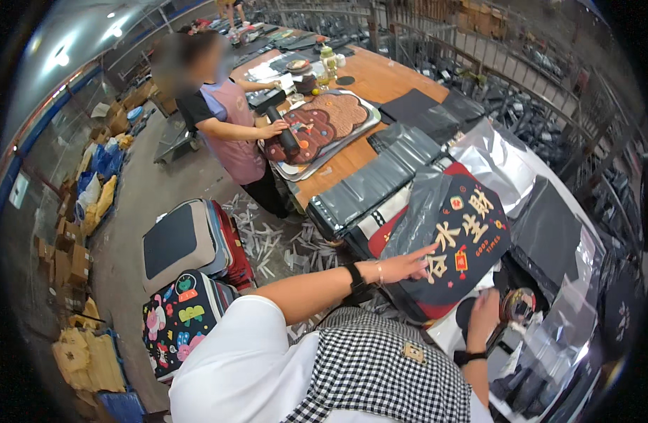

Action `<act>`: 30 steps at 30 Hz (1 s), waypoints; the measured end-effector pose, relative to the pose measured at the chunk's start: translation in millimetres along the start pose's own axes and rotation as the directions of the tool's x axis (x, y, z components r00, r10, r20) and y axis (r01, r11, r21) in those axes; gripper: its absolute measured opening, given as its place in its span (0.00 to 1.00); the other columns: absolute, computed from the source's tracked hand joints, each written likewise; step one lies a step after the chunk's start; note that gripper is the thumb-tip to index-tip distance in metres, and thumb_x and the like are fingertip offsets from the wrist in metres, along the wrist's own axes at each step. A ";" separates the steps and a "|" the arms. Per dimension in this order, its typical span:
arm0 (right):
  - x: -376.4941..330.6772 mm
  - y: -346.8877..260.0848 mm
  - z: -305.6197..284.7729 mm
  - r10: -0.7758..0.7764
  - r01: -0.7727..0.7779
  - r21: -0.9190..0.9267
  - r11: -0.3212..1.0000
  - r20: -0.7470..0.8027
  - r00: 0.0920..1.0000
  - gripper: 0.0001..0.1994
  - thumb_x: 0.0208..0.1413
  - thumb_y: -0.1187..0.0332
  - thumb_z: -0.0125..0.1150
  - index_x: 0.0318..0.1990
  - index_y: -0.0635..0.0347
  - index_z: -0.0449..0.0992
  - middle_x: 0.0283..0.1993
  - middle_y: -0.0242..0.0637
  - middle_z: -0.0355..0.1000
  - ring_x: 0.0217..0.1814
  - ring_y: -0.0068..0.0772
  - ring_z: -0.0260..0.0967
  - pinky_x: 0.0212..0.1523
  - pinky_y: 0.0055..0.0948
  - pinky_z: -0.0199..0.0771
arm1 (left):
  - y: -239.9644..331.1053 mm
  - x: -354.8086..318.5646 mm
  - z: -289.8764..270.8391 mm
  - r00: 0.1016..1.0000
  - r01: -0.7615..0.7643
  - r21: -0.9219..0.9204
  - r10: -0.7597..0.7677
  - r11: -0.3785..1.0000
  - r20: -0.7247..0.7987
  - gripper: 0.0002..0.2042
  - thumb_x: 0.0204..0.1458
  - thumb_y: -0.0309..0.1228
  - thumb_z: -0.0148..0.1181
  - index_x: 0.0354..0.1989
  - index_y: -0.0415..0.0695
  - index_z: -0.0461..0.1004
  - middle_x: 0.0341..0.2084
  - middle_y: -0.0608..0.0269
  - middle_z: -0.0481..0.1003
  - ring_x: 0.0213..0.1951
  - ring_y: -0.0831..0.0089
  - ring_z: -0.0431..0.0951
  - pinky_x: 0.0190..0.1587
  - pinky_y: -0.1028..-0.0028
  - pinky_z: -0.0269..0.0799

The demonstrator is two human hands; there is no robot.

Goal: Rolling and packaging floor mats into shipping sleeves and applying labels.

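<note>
Black bagged doormat (pixel 454 240) under left hand (pixel 401 266), grey bags (pixel 380 180) beside

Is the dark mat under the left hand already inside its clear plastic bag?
Partly in: the clear bag covers the mat only at its upper left.

A long wooden worktop (pixel 380 77) is carrying a dark mat in a clear bag (pixel 454 236) under the left fingers (pixel 426 254), grey bags (pixel 380 176) lying just beyond them, and a brown mat on a tray (pixel 324 123) farther off. Paper strips (pixel 267 243) are littering the floor (pixel 137 187).
</note>
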State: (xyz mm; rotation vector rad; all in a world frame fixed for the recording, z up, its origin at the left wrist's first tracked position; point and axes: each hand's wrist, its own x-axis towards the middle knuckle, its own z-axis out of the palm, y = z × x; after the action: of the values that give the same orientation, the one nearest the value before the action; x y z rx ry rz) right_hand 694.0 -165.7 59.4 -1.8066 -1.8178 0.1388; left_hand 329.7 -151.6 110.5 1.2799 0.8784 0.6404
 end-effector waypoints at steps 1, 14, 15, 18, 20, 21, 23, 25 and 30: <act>8.9 -15.8 -4.5 -0.092 0.089 0.027 0.996 0.099 0.991 0.08 0.63 0.75 0.59 0.48 0.65 0.77 0.46 0.50 0.76 0.49 0.59 0.76 0.49 0.49 0.76 | 18.7 11.1 13.6 0.997 0.029 -0.010 -0.028 1.000 0.072 0.34 0.76 0.43 0.46 0.86 0.65 0.39 0.63 0.57 0.74 0.65 0.62 0.74 0.64 0.61 0.73; 42.6 -206.4 -48.8 -0.252 -0.002 0.747 0.665 0.227 0.941 0.10 0.64 0.73 0.64 0.52 0.60 0.80 0.53 0.37 0.78 0.48 0.28 0.77 0.48 0.29 0.78 | 86.2 -37.8 10.6 0.769 -0.410 0.050 0.375 0.911 -0.518 0.29 0.58 0.17 0.67 0.68 0.40 0.68 0.61 0.58 0.75 0.58 0.71 0.79 0.60 0.70 0.79; 42.3 -211.8 -48.5 -0.242 -0.182 0.821 0.541 0.360 0.901 0.09 0.65 0.71 0.66 0.51 0.61 0.80 0.49 0.35 0.79 0.45 0.24 0.76 0.47 0.27 0.77 | 83.5 -41.3 6.0 0.751 -0.414 0.135 0.422 0.900 -0.508 0.31 0.57 0.16 0.68 0.70 0.40 0.65 0.62 0.56 0.73 0.59 0.69 0.79 0.61 0.70 0.79; 39.9 -227.2 -47.0 -0.254 -0.347 0.830 0.437 0.484 0.837 0.09 0.66 0.68 0.68 0.46 0.64 0.80 0.40 0.28 0.80 0.39 0.16 0.74 0.41 0.21 0.74 | 90.2 -49.9 9.1 0.729 -0.440 0.134 0.441 0.888 -0.524 0.33 0.55 0.15 0.68 0.70 0.40 0.65 0.62 0.55 0.71 0.61 0.67 0.78 0.62 0.69 0.79; 39.8 -232.8 -38.4 -0.245 -0.316 0.846 0.429 0.446 0.861 0.07 0.65 0.69 0.69 0.43 0.63 0.80 0.37 0.26 0.79 0.37 0.14 0.73 0.40 0.19 0.72 | 93.5 -52.1 10.4 0.718 -0.472 0.060 0.423 0.880 -0.553 0.32 0.54 0.15 0.68 0.69 0.39 0.67 0.61 0.56 0.71 0.63 0.66 0.77 0.63 0.69 0.78; 40.0 -235.6 -37.6 -0.248 -0.314 0.846 0.431 0.446 0.860 0.07 0.65 0.69 0.69 0.43 0.63 0.80 0.37 0.26 0.79 0.37 0.14 0.73 0.40 0.19 0.72 | 92.4 -52.9 9.6 0.716 -0.479 0.044 0.419 0.877 -0.557 0.33 0.53 0.15 0.68 0.69 0.39 0.66 0.62 0.55 0.70 0.62 0.66 0.78 0.62 0.69 0.79; 41.8 -242.9 -35.9 -0.232 -0.248 0.835 0.492 0.400 0.887 0.06 0.64 0.70 0.69 0.41 0.63 0.80 0.35 0.25 0.77 0.36 0.13 0.72 0.39 0.19 0.70 | 92.4 -54.6 5.9 0.709 -0.489 0.032 0.418 0.872 -0.568 0.34 0.53 0.14 0.68 0.70 0.39 0.65 0.63 0.55 0.69 0.62 0.66 0.78 0.62 0.69 0.79; 43.1 -247.3 -33.1 -0.225 -0.250 0.836 0.489 0.398 0.890 0.06 0.64 0.71 0.68 0.41 0.63 0.80 0.35 0.24 0.77 0.36 0.13 0.72 0.39 0.19 0.70 | 92.2 -56.3 1.5 0.685 -0.510 0.019 0.419 0.860 -0.596 0.34 0.52 0.14 0.69 0.70 0.40 0.66 0.63 0.55 0.70 0.62 0.66 0.78 0.62 0.68 0.79; 43.8 -260.4 -29.3 -0.188 -0.285 0.829 0.480 0.415 0.890 0.04 0.62 0.72 0.67 0.40 0.64 0.80 0.34 0.24 0.77 0.36 0.12 0.71 0.39 0.19 0.70 | 90.2 -59.5 -12.7 0.670 -0.473 0.137 0.457 0.870 -0.584 0.36 0.56 0.13 0.67 0.74 0.41 0.60 0.63 0.54 0.72 0.61 0.68 0.79 0.63 0.70 0.79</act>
State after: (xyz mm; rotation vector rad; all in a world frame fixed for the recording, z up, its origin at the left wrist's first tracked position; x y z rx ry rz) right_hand 479.4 -155.2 215.6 -1.0602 -1.4600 1.3881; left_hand 292.7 -176.0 209.9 1.3001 1.0489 1.5370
